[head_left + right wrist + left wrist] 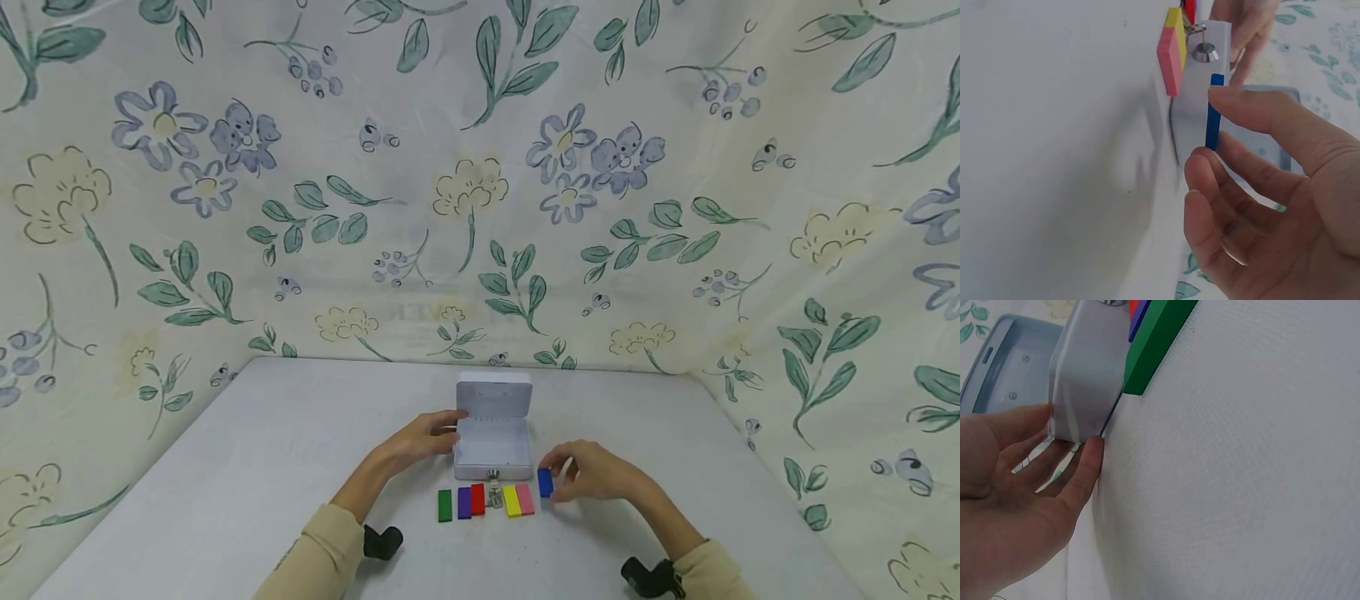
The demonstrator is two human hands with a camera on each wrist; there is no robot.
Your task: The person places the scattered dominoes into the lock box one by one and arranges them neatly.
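A small white metal cash box (pixel 492 472) stands on the table with its lid (pixel 493 398) raised; no contents show inside. My left hand (pixel 420 437) rests on the box's left side, and in the left wrist view its thumb and fairly straight fingers (pixel 1088 465) touch the box's wall. To the right of the box, my right hand (pixel 597 471) pinches a blue block (pixel 1214 119) between thumb and fingers, raised off the table. A key with a tag (pixel 495 497) hangs from the lock (pixel 1205 53) on the box's front.
In front of the box lie green (pixel 445 505), purple (pixel 464 503), red (pixel 477 499), yellow (pixel 512 501) and pink (pixel 527 499) blocks. The white table (pixel 285 467) meets a floral cloth (pixel 420 250) at its back and sides.
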